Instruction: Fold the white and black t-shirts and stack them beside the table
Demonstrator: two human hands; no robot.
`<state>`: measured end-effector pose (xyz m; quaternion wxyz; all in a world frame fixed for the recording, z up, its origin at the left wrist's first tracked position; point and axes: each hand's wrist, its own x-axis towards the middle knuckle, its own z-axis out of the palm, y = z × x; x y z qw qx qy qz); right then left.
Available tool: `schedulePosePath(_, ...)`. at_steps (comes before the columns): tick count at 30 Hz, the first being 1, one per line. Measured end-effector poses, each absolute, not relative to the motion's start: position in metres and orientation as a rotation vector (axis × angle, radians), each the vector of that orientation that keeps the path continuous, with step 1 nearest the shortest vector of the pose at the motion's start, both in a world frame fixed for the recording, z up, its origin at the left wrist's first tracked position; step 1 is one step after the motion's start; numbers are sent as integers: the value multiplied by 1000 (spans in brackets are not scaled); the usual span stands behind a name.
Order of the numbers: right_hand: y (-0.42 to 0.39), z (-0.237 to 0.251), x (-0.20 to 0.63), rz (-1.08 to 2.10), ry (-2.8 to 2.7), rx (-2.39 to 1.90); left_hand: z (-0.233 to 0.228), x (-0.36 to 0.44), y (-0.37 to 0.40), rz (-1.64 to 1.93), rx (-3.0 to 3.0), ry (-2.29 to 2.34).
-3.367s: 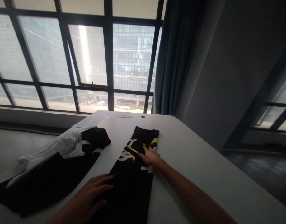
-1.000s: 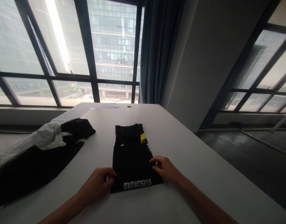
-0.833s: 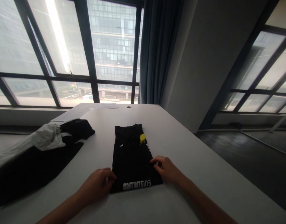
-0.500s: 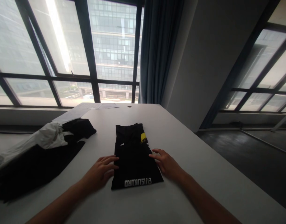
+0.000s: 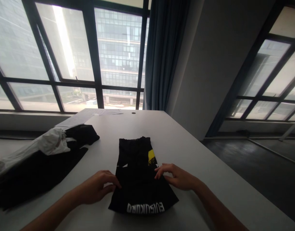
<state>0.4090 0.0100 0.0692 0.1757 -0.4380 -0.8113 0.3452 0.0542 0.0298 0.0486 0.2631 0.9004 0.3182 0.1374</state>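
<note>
A folded black garment (image 5: 137, 179) with white lettering on its near edge and a yellow patch lies on the white table (image 5: 190, 144) in front of me. My left hand (image 5: 99, 189) has its fingers curled onto the garment's left edge. My right hand (image 5: 178, 177) pinches the right edge, just below the yellow patch. The fold between my hands looks slightly raised off the table.
A heap of black and white clothes (image 5: 34, 160) lies on the table's left side. Sheets of paper (image 5: 89, 115) and a small round cable hole (image 5: 134, 113) are at the far end by the window. The table's right edge drops to a dark floor (image 5: 258, 163).
The long garment from 3.4 s ago now lies folded short. In the last half second my flat hands have curled onto its two sides, and it sits nearer to me.
</note>
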Motion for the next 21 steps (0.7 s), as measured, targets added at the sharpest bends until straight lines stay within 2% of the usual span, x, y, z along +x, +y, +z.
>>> schedulePosePath(4, 3, 91, 412, 1324, -2238, -1055, 65, 47, 23, 400, 2317, 783)
schedulePosePath(7, 11, 89, 412, 1481, -2064, -979, 70, 47, 27, 521, 2063, 672)
schedulePosePath(12, 40, 54, 397, 1138, -1632, -1132, 63, 57, 49, 789, 1571, 878)
schedulePosePath(16, 47, 25, 388, 952, -1624, -1496, 39, 53, 68, 662, 1477, 1195)
schedulePosePath(21, 33, 19, 381, 720, -1921, -1540, 29, 53, 62, 459, 1780, 1529)
